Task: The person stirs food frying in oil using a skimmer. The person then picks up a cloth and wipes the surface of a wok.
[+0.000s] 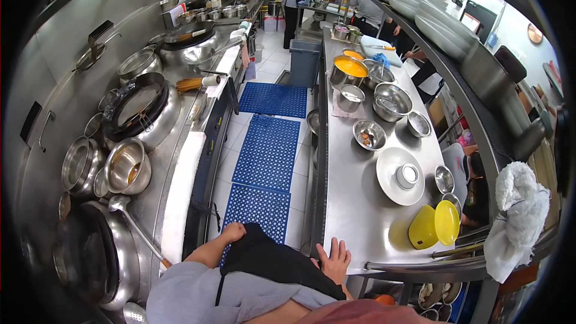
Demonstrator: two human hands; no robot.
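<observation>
Left of the steel desk [353, 180], my left grip [235, 232] is curled at the edge of my black apron [259, 258]; its fingertips are hidden, so I cannot tell whether it has the cloth. My right grip [333, 258] lies, fingers spread and holding nothing, on the desk's near left corner. At the desk's near right stands a yellow container [422, 228]. Beyond the desk's right side, a shelf [459, 88] hides much of a person [425, 74]. Bowls [431, 295] below the desk's near end are partly cut off.
</observation>
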